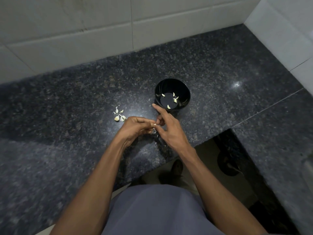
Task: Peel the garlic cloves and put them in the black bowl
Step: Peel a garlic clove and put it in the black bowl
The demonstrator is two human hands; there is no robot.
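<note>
The black bowl [172, 94] sits upright on the counter [220, 68], round w/ smooth glossy walls and a flat bottom; inside lie approx. six peeled cloves [175, 99], pale, small and curved, scattered across the bottom, a couple touching near the right side. Left of the bowl, well apart from it, a small heap of unpeeled cloves [119, 116] rests on the counter, cream w/ papery skin, mixed w/ loose flakes. A few thin white peel bits [156, 136] lie on the counter just below the hands, and a couple more beside the bowl's left edge. The left hand [135, 128] has its grip curled round and pinching a garlic clove [154, 124] at the fingertips, only a pale tip showing. The right hand [169, 128] pinches at the same clove w/ thumb and a finger, while its index finger sticks out straight toward the bowl's near rim. Both hands hover over the counter, near the bowl's front-left. Counter is dark speckled polished stone, shiny w/ light glare spots; it turns a corner at right. Wall [101, 22] behind is large pale tiles w/ thin grout lines.
</note>
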